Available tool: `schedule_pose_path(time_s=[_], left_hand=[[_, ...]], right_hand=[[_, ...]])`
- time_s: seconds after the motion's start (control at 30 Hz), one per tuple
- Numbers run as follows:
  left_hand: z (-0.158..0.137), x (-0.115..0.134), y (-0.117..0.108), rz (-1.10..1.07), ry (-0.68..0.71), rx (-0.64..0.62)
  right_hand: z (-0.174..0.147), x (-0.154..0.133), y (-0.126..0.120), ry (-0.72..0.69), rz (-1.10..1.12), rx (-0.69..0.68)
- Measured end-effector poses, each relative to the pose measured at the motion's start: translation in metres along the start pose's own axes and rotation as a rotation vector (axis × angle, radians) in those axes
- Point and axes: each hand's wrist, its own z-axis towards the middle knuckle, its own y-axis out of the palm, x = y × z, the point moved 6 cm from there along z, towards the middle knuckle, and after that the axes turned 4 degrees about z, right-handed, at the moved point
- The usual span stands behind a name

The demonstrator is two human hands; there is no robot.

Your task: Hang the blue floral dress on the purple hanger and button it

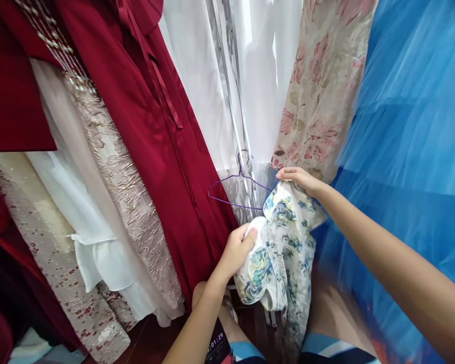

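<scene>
1. The blue-and-white floral garment [291, 247] hangs from both hands, low before the dresses.
2. The left hand [238, 248], curled, pinches its left edge.
3. The right hand [300, 179], fingers nearly together, grips its upper shoulder.
4. The purple hanger's [240, 173] right end goes inside or behind it; I cannot tell which.
5. Blue tulle [409, 141] fills the right.

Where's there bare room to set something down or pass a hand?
A small strip of dark floor shows bare between the pale gowns and the left forearm. Crowded: around the left hand and right hand, which hold the floral garment, flanked by the red dress and blue tulle.
</scene>
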Motion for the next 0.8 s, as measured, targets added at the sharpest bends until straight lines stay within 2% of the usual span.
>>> schedule_pose_path(time_s=[0.1,0.17,0.3,0.43,0.57,0.7,0.8], left_hand=[[0.014,0.006,-0.013,-0.206,-0.025,0.119],[0.016,0.007,-0.02,-0.332,-0.052,0.162],[0.011,0.001,-0.037,-0.33,-0.121,0.114],[0.001,-0.02,-0.059,-0.04,-0.162,-0.082],[-0.005,-0.054,-0.083,0.329,-0.12,-0.198],[0.002,-0.09,-0.112,0.674,-0.16,-0.174],[0.023,-0.098,-0.143,0.753,-0.177,-0.085]], right_hand=[[0.026,0.016,0.014,0.003,0.013,-0.014],[0.032,0.03,0.027,0.017,0.019,-0.06],[0.027,0.049,0.047,0.018,0.04,-0.149],[0.022,0.049,0.038,-0.026,0.034,-0.12],[0.023,0.033,0.018,-0.143,-0.147,-0.093],[0.027,0.022,0.011,-0.245,-0.336,-0.1],[0.031,0.02,0.015,-0.272,-0.415,-0.107]])
